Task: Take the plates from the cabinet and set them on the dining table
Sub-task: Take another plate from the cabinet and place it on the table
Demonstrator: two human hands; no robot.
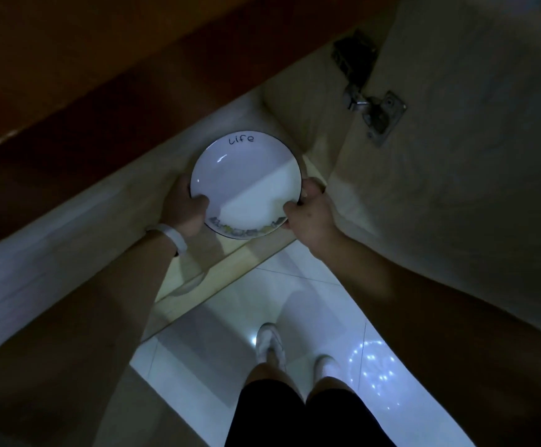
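A white plate (246, 175) with a dark rim, the word "Life" at its far edge and a coloured pattern at its near edge sits level just above the pale cabinet shelf (256, 253). My left hand (183, 208) grips its left rim, thumb on top. My right hand (309, 211) grips its right rim the same way. A white band circles my left wrist. Whether more plates lie beneath this one is hidden.
The open cabinet door (456, 188) with its metal hinge (378, 114) stands at the right. A dark wooden counter edge (101, 91) runs above the shelf. Below lies a glossy white tiled floor (217, 343) with my feet in white shoes.
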